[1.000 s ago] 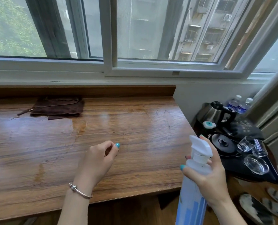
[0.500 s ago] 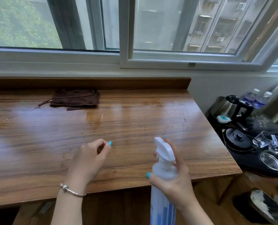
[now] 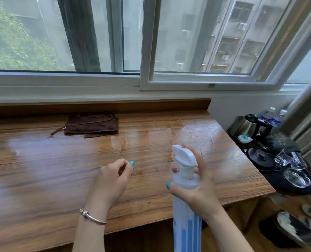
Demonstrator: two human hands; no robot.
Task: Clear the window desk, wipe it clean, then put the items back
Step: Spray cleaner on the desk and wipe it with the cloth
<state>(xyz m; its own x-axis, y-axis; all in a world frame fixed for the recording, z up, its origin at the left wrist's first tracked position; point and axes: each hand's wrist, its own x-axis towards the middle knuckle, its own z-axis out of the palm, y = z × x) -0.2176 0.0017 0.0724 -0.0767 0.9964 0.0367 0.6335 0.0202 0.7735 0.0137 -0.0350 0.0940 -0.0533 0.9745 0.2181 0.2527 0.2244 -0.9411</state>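
On the tabletop [image 3: 42,179] only our folded cloth [image 3: 93,125] remains, at the back; clearing looks done. Our left hand [image 3: 111,180] hovers, fingers loosely curled, empty, while our right hand [image 3: 198,190] grips the sprayer [image 3: 185,179]. Wiping and returning items remain.

— What was the counter [image 3: 60,179] made of?
— Wood with a plain streaked grain, varnished to a gloss that mirrored the window light; a wet sheen lay toward its far right corner.
— And the cloth [image 3: 93,125] at the far edge?
— Brown, matt, soft-napped like a towel, folded.
— The spray bottle [image 3: 185,179]?
— Smooth white plastic, faintly shiny, with blue print on the body.
— Off the right edge?
— A kettle [image 3: 243,125] of brushed metal with a glossy black plastic handle, clear glass cups [image 3: 285,157], and a dark tray [image 3: 307,190] with a dull shine.
— The bracelet [image 3: 93,217]?
— Polished silver metal.
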